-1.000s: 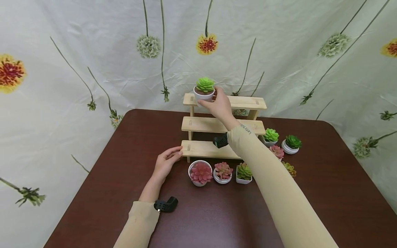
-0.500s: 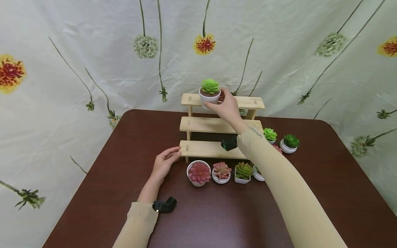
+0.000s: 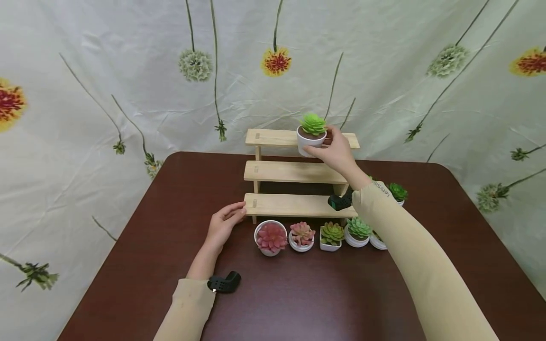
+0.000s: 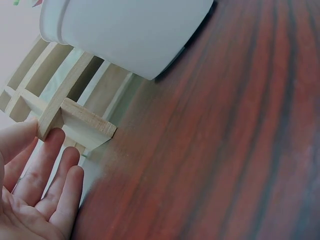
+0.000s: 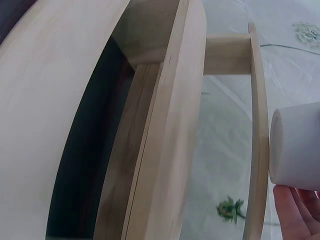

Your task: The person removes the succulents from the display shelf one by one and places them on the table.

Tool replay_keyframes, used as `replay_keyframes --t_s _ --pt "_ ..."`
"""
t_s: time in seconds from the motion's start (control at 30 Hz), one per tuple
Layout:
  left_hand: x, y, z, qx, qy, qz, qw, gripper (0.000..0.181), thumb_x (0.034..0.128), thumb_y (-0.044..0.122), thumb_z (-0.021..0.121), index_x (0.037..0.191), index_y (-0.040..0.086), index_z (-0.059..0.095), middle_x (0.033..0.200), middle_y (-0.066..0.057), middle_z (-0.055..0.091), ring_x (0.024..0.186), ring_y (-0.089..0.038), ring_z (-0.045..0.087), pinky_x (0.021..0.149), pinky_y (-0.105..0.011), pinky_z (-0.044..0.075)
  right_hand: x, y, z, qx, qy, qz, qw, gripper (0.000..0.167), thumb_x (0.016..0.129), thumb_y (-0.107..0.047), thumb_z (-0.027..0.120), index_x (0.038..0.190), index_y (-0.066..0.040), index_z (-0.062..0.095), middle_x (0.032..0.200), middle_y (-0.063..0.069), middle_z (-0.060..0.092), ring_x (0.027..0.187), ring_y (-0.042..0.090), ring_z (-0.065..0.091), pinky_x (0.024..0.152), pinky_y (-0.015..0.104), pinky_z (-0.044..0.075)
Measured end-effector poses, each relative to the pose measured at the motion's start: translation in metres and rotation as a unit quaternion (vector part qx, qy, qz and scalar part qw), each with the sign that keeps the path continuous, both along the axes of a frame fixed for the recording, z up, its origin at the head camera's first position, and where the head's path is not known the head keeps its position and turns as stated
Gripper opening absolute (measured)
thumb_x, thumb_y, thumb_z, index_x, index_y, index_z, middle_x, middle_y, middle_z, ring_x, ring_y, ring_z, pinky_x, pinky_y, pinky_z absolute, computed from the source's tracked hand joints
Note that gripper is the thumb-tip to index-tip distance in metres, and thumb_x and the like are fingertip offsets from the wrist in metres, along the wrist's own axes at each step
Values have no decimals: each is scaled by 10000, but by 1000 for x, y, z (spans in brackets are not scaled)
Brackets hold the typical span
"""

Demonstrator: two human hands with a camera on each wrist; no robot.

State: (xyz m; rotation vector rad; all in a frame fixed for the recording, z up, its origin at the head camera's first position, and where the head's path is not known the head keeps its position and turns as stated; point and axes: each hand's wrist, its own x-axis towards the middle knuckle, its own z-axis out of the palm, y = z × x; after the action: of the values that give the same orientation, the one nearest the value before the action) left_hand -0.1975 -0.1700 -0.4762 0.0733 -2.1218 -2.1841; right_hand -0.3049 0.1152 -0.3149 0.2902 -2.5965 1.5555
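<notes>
My right hand (image 3: pixel 340 151) grips a white pot holding a bright green artificial succulent (image 3: pixel 313 124), at the top board of a three-tier wooden stand (image 3: pixel 294 204). In the right wrist view, the white pot (image 5: pixel 297 147) is beside the top board (image 5: pixel 260 130), its base close to the wood; whether it bears weight there I cannot tell. My left hand (image 3: pixel 223 223) is at the left end of the lowest board. Seen from the left wrist, thumb and index finger pinch that board's end (image 4: pixel 47 122), while the other fingers stay loose.
Before the stand is a row of potted succulents: a large pink one (image 3: pixel 271 237), a small pink one (image 3: pixel 301 234), a square-potted green one (image 3: pixel 331 236) and a pale green one (image 3: pixel 358 228). A dark green succulent (image 3: pixel 397 191) stands right of the stand, others partly behind my sleeve.
My right hand has carried the bright green succulent rightward along the top board, from its left end to right of its middle. The left hand keeps its place on the stand.
</notes>
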Motion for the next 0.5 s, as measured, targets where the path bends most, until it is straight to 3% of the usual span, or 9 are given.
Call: replay_keyframes --t_s 0.2,0.5 --pt "-1 0 -1 40 -10 -15 10000 327 885 95 656 1182 -38 618 983 -22 689 864 -64 635 806 -246 525 7 21 -1 95 134 -42 9999 769 779 -245 767 1375 -14 341 1276 164 456 1162 290 494 943 397 455" --pt "-1 -1 0 16 -77 -10 10000 333 890 98 652 1192 -36 613 975 -34 690 857 -60 633 802 -234 523 22 55 6 19 -57 83 9999 808 806 -206 745 1426 -14 263 1318 200 424 1186 336 467 976 445 423"
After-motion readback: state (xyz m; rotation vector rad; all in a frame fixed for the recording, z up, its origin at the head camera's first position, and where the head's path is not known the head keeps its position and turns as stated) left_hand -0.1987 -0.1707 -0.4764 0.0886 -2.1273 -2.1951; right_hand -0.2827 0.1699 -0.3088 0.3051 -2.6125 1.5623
